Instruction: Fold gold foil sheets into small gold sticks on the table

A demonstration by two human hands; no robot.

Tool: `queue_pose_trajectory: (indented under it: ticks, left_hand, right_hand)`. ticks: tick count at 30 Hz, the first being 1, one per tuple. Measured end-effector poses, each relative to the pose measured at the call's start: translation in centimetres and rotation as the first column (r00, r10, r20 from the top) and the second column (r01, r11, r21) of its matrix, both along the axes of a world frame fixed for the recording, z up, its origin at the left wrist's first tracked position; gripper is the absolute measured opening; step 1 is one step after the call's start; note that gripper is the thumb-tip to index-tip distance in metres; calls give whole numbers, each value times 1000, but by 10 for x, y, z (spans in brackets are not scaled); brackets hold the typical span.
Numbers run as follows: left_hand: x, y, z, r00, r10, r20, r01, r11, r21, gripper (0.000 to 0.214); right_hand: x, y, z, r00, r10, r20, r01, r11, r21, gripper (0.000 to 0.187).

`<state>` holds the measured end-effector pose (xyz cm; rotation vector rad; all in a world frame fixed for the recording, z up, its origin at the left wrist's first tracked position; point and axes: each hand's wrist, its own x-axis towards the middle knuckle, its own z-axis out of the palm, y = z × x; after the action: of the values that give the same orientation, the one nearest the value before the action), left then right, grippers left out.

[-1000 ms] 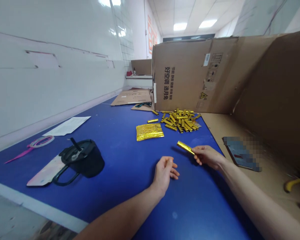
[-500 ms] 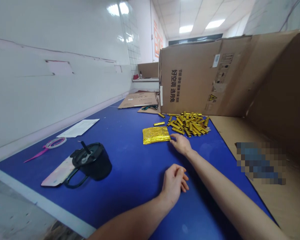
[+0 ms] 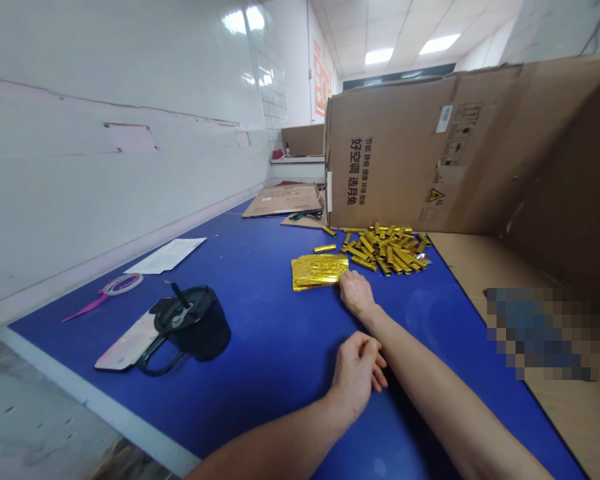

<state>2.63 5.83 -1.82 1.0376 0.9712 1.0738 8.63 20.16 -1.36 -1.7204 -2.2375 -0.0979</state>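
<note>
A stack of shiny gold foil sheets (image 3: 319, 272) lies on the blue tabletop, its layers slightly fanned at the left edge. My right hand (image 3: 357, 293) is at the stack's lower right corner, fingers closed on the edge of a foil sheet; the fingertips are partly hidden. Closer to me, my left hand (image 3: 356, 368) rests just above the table beside my right forearm. Its fingers are loosely curled and apart, with nothing visible in them. Behind the stack and to its right is a loose heap of small rolled gold foil tubes (image 3: 387, 250).
At left are a black lidded mug (image 3: 203, 330) with a straw, a phone-like flat object (image 3: 125, 343), a tape roll (image 3: 123, 285) and a paper sheet (image 3: 167, 255). A large cardboard box (image 3: 400, 153) stands behind the tubes. Flat cardboard (image 3: 285, 200) lies at the back.
My right hand has closed in on the corner of the foil stack, and the top sheet has shifted, showing layers beneath. My left hand keeps nearly the same pose. The view has shifted slightly.
</note>
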Motion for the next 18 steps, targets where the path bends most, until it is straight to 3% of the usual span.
queue_pose_trajectory:
  ticks: [6,10,14,16,18]
  left_hand:
    - [0,2,0,1000,-19,-13,19,1000,7,31]
    - [0,3,0,999,-28,-18,28,1000,-1,30]
    - [-2,-2,2,997,-16,-82,20,998,58,26]
    - [-5,-7,4,987,24,-157,7,981,193,25]
    - [-8,-14,9,969,85,-231,9,926,378,23]
  right_hand:
    - [4,-12,5,985,13,-170,-8,1000,27,19]
    - [21,-23,18,918,-16,-396,32,999,34,25]
    - [53,-44,30,718,-144,-681,176,984,-22,22]
    - [71,-63,29,567,-216,-795,218,970,-108,20]
    - [86,-87,25,437,-285,-853,212,954,-210,14]
